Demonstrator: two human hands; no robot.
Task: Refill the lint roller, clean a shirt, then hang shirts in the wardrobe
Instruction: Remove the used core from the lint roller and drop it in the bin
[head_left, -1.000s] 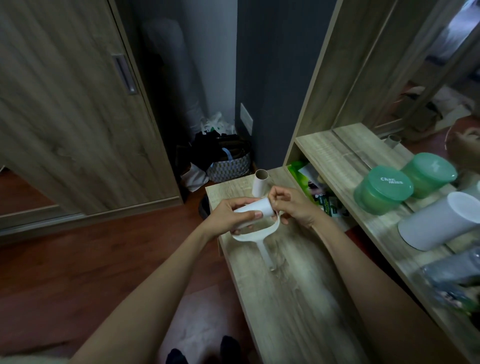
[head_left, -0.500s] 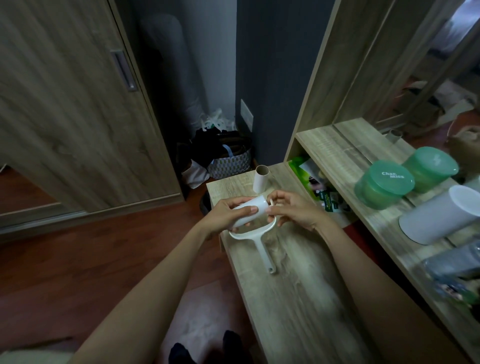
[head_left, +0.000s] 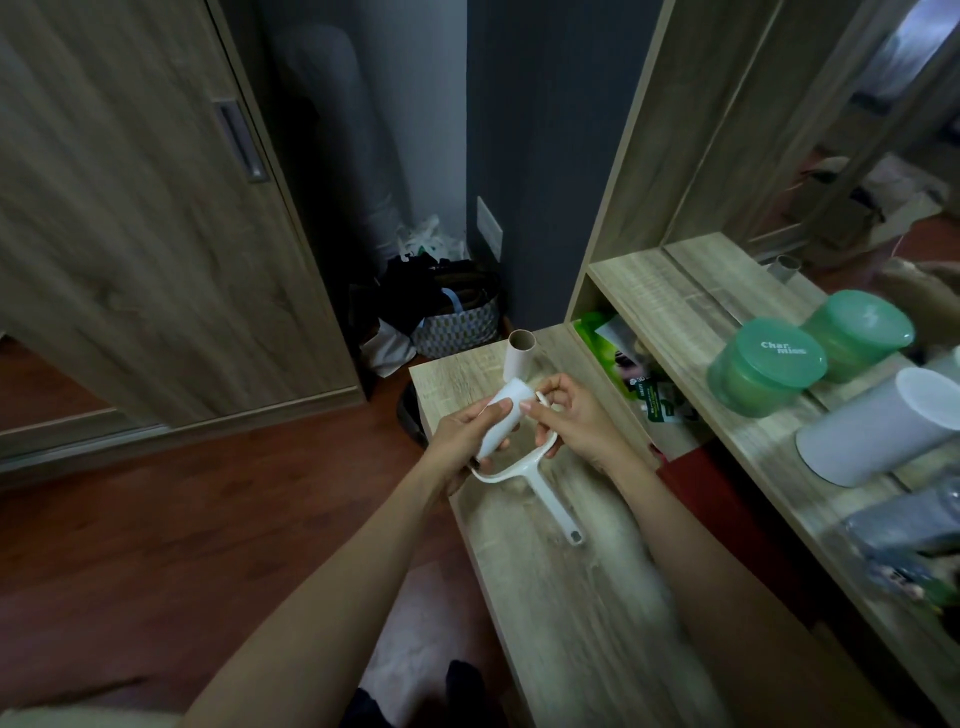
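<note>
Wooden bench (head_left: 571, 623): lint roller (head_left: 511, 475), handle (head_left: 558, 501) toward viewer; refill roll (head_left: 501, 415) tilted up-away.

Your left forearm (head_left: 337, 582) and right forearm (head_left: 691, 545) are bare along all their visible length, as are your left hand (head_left: 462, 436) and right hand (head_left: 576, 421) over the wooden bench (head_left: 571, 634). Just left of the bench's near end, your feet wear dark socks (head_left: 464, 682). Well left of it, a strip of pale cream cloth (head_left: 78, 719) meets your left arm; whether it is a sleeve is unclear.
</note>
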